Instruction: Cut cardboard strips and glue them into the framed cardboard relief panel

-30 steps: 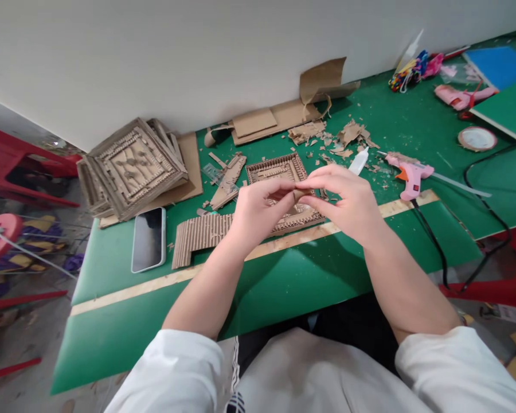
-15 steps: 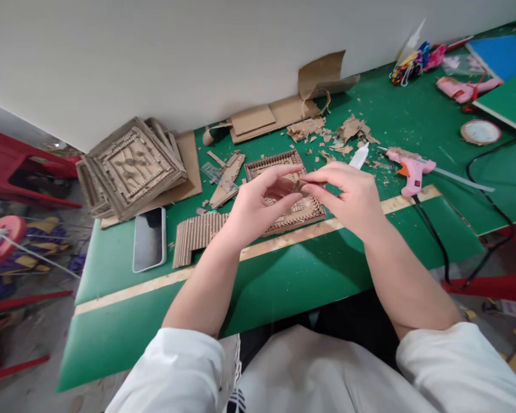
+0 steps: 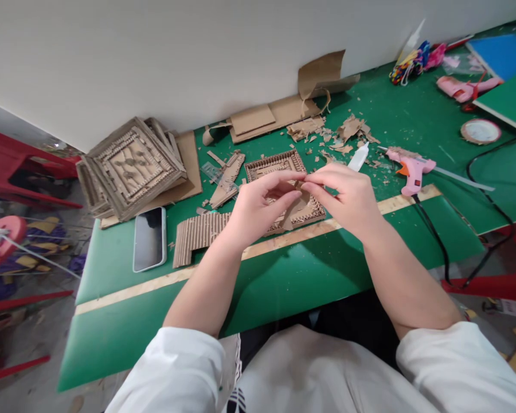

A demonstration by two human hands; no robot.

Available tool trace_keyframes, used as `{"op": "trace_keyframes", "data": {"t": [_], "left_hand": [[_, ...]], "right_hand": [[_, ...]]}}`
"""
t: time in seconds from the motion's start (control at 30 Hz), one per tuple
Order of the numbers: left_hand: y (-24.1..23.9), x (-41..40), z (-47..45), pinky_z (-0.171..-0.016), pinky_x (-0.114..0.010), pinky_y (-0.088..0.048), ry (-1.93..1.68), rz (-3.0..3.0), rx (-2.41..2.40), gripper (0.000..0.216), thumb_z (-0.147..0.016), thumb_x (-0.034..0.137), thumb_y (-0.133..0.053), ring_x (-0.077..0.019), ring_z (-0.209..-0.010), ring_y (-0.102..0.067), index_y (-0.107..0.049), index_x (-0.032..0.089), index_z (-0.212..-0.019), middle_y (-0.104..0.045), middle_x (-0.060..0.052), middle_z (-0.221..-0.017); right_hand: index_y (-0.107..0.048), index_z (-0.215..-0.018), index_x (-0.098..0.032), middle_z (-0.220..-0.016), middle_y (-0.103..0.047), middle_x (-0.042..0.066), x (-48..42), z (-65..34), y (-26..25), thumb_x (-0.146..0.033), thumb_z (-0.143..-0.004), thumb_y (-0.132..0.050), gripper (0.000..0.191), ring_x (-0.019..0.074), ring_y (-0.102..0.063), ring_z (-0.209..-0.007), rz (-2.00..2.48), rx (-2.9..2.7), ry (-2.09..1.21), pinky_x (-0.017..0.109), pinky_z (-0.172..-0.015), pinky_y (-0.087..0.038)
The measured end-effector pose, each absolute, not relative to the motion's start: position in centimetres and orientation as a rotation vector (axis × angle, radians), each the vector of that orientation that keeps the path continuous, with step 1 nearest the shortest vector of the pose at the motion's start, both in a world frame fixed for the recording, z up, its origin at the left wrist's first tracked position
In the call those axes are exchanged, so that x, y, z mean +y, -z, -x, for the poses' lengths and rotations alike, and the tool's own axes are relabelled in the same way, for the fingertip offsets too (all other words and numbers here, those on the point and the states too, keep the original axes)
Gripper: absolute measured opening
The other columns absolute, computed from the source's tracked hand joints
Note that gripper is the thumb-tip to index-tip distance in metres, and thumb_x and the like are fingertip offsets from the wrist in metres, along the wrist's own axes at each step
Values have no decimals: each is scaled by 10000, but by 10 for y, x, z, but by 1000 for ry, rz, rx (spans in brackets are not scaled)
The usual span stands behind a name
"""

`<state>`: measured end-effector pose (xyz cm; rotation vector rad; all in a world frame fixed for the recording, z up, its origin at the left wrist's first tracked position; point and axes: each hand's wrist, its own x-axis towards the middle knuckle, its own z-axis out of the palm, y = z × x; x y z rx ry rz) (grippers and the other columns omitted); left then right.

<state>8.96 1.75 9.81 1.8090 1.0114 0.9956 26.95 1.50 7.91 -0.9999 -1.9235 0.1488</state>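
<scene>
My left hand (image 3: 258, 207) and my right hand (image 3: 348, 198) meet fingertip to fingertip above a square cardboard frame (image 3: 272, 165) lying on the green table (image 3: 284, 275). Both hands pinch one small brown cardboard piece (image 3: 300, 204), which hangs down between them in a point. The hands hide the middle of the frame. A ribbed corrugated cardboard sheet (image 3: 198, 234) lies just left of my left wrist.
A stack of finished cardboard frames (image 3: 131, 166) and a phone (image 3: 148, 238) lie at the left. A pink glue gun (image 3: 410, 168) with its black cord, a white glue bottle (image 3: 358, 157), cardboard scraps (image 3: 327, 137) and flat cardboard sheets (image 3: 262, 119) lie near the wall.
My left fingers, which had spread half a second ago, have closed back onto the cardboard piece. The piece now hangs lower between my hands.
</scene>
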Motion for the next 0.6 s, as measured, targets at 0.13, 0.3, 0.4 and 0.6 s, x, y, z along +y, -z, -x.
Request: {"op": "trace_keyframes", "data": {"t": [0.13, 0.3, 0.4, 0.6], "left_hand": [[-98, 18, -90, -662, -206, -548, -1043, -1819, 1055, 221, -811, 263, -643, -105, -709, -659, -688, 215, -1021, -713, -5, -827], [-96, 20, -89, -705, -216, -549, -1080, -1812, 1041, 174, -809, 250, -637, -111, -738, -668, -687, 199, -968, -712, -15, -838], [-95, 20, -89, -697, -215, -546, -1065, -1819, 1044, 144, -812, 251, -632, -113, -744, -670, -679, 194, -936, -709, -15, -841], [-94, 20, -88, -694, -192, -532, -1059, -1861, 1046, 115, -816, 226, -624, -99, -746, -664, -665, 197, -919, -703, 1, -822]], "right_hand": [[-702, -916, -160, -847, -677, 27, 15, -270, -79, -314, -860, -564, 215, 81, -617, -794, 986, -1913, -196, 208, -750, -498], [-706, -940, -167, -870, -686, 24, 15, -270, -80, -306, -819, -620, 204, 86, -627, -820, 979, -1896, -212, 212, -767, -503], [-711, -898, -169, -836, -684, 21, 15, -269, -80, -302, -819, -621, 179, 84, -623, -789, 987, -1897, -216, 210, -742, -498], [-713, -896, -180, -816, -675, 12, 13, -269, -80, -347, -825, -609, 209, 75, -612, -775, 994, -1880, -266, 197, -731, -479]]}}
